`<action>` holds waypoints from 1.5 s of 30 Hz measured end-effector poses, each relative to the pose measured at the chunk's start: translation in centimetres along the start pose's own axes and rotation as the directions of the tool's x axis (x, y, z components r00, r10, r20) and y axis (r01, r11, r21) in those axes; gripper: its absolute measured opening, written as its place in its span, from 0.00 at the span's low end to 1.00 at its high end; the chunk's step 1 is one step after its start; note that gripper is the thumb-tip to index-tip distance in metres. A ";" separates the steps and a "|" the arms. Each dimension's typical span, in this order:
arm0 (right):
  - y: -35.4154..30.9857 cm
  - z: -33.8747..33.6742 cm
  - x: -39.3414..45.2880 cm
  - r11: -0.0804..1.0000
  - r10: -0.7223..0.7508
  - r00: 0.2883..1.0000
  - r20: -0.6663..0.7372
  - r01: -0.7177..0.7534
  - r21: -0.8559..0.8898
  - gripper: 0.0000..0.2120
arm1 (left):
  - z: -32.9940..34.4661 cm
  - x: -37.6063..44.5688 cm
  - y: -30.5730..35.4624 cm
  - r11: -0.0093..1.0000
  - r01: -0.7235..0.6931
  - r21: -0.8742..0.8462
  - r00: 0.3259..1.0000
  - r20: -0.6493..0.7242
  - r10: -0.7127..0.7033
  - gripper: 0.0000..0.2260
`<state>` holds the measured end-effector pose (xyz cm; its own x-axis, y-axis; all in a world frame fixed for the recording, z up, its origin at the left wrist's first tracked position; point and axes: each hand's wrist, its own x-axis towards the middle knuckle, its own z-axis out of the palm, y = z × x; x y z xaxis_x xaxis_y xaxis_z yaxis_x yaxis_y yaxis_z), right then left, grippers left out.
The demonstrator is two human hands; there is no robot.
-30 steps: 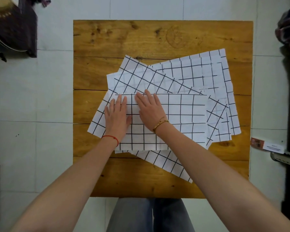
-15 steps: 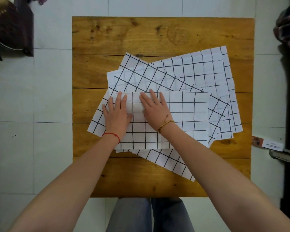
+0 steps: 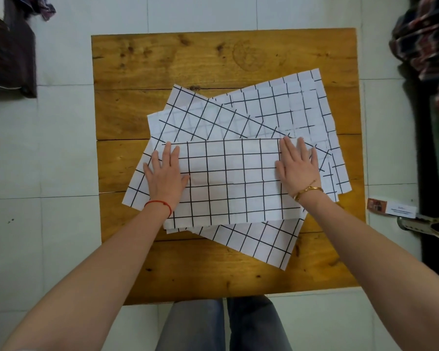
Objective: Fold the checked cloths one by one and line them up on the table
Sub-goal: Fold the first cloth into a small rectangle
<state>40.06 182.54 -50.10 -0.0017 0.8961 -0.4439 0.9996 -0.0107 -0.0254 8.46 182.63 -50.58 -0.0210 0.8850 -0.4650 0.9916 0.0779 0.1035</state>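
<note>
A pile of several white cloths with black checks lies spread across the middle of the wooden table (image 3: 213,59). On top, nearest me, lies a folded checked cloth (image 3: 228,181), a wide rectangle with its fold along the far edge. My left hand (image 3: 164,173) presses flat on its left end, fingers straight. Flat on its right end lies my right hand (image 3: 298,165), fingers straight and pointing away. Unfolded cloths (image 3: 276,110) fan out underneath, toward the far right and the near right.
The table stands on a pale tiled floor (image 3: 61,148). A dark object (image 3: 8,54) sits on the floor at the far left, checked clothing (image 3: 426,46) hangs at the far right, and a small card (image 3: 390,207) lies by the right edge. My legs are under the near edge.
My right hand has slid from the middle of the folded cloth out to its right end, smoothing it. My left hand stays pressed on the left end.
</note>
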 end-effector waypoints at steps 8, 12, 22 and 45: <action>-1.8 -0.6 0.0 0.984 0.053 0.999 -0.011 -0.051 0.168 0.26 | -0.2 -0.2 0.0 0.997 -0.009 -0.072 0.998 -0.059 0.005 0.33; -3.8 -0.6 -1.0 0.977 -0.036 0.991 -0.131 0.063 0.206 0.24 | -0.4 -2.0 -0.1 0.959 0.053 -0.278 0.965 -0.233 -0.120 0.25; -8.2 1.8 -3.9 0.947 -0.265 0.961 -0.085 0.276 0.165 0.22 | 0.8 -4.3 -1.3 0.597 0.447 -0.666 0.842 0.088 -0.532 0.16; -14.1 2.0 -3.7 0.957 -0.281 0.957 -0.074 0.285 0.056 0.35 | -6.9 -7.7 -2.3 0.510 0.104 -0.854 0.989 0.034 -0.145 0.25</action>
<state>25.96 178.43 -49.92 -0.2806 0.8932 -0.3514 0.9544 0.2205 -0.2014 5.45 178.82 -41.15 -0.1598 0.8486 -0.5044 0.3948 0.5232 0.7552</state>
